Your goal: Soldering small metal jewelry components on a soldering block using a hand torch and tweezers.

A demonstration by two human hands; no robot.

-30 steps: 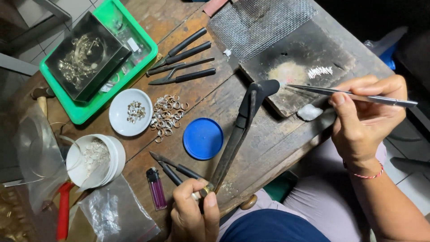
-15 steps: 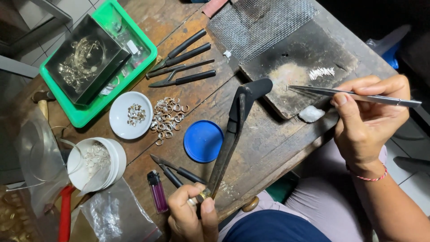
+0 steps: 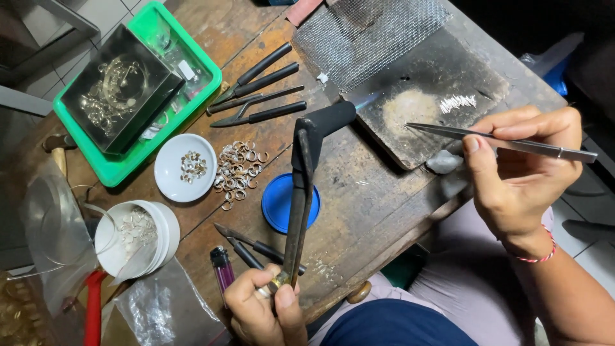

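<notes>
My left hand (image 3: 262, 311) sits at the near edge of the worktop (image 3: 359, 211), its grip clamped on the base of a gas torch (image 3: 301, 192). The torch runs up and away from me, and its black bent head points right toward the charred soldering block (image 3: 442, 77); a small bluish flame (image 3: 366, 101) shows at the nozzle, just at the block's left edge.

My right hand (image 3: 516, 170) hovers over the near right corner of the worktop, thumb and fingers pinched shut on a pair of steel tweezers (image 3: 500, 142). The tweezer tips reach left over the block, near a pale scorched patch (image 3: 413, 109). A row of small silver wire pieces (image 3: 458, 102) lies on the block just beyond the tips. A wire mesh (image 3: 371, 38) lies at the far side, partly beneath the block.

Left of the torch lies a blue round lid (image 3: 278, 202), partly behind the torch's stem. Further left are a loose heap of silver rings (image 3: 237, 170), a white dish (image 3: 186, 168) holding a few more, and a white tub (image 3: 138, 237) with rings inside. Several black-handled pliers (image 3: 259, 90) lie far of the heap, beside a green tray (image 3: 138, 96) that carries a black box. A purple lighter (image 3: 223, 269) lies just left of my left hand.
</notes>
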